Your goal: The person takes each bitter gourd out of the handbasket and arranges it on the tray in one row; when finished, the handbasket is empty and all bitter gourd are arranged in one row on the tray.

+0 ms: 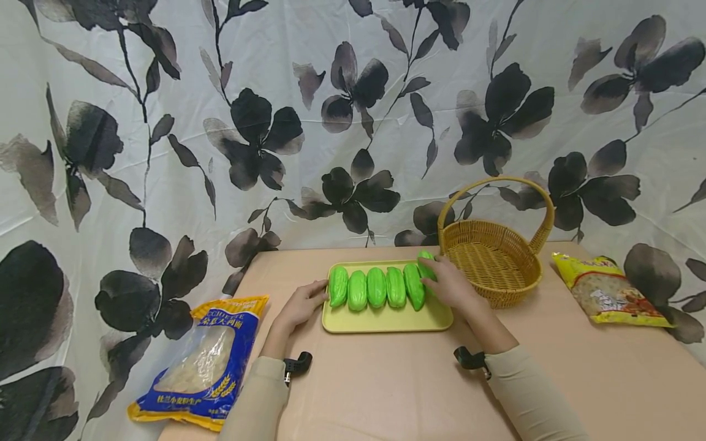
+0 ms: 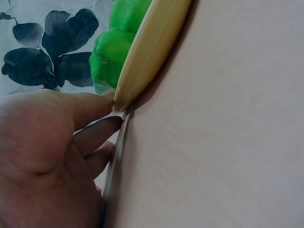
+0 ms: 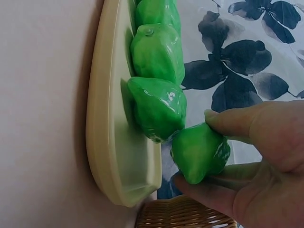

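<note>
A pale yellow tray (image 1: pixel 386 323) carries a row of several glossy green cucumber-shaped vegetables (image 1: pixel 377 288). At its left edge, my left hand (image 1: pixel 298 305) holds the tray rim, the thumb on top and fingertips right below in the left wrist view. My right hand (image 1: pixel 449 283) pinches the rightmost green vegetable (image 3: pixel 199 152) between thumb and fingers. That piece is tilted over the tray's right end, beside the last vegetable (image 3: pixel 159 107) in the row. In the head view the right fingers partly cover it.
A woven basket (image 1: pixel 491 263) with a tall handle stands just behind and right of the tray. A blue and yellow pasta bag (image 1: pixel 201 361) lies left of my left arm. Far right lies a yellow food packet (image 1: pixel 609 291). A floral cloth (image 1: pixel 353 122) hangs behind the table (image 1: pixel 397 380).
</note>
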Motion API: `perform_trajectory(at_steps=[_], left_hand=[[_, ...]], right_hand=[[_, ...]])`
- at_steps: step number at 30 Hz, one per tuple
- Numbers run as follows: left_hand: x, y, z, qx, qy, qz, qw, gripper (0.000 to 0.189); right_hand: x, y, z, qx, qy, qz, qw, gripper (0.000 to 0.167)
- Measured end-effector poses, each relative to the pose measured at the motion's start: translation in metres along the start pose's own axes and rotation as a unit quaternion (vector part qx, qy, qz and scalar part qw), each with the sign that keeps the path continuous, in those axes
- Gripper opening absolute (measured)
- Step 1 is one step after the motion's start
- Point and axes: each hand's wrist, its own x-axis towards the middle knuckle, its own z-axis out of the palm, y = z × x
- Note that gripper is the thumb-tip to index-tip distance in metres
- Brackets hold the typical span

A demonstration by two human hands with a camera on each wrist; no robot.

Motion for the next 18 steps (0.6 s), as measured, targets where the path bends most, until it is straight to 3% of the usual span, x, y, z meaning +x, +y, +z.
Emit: perform_trajectory(at_steps=[18], left_hand=[[-0.002,0.003,-0.001,-0.001,-0.001,-0.001,1.0000,0.050]], right_hand=[[-0.001,0.003,0.011,-0.032,0.013,-0.014,0.9993,0.054]])
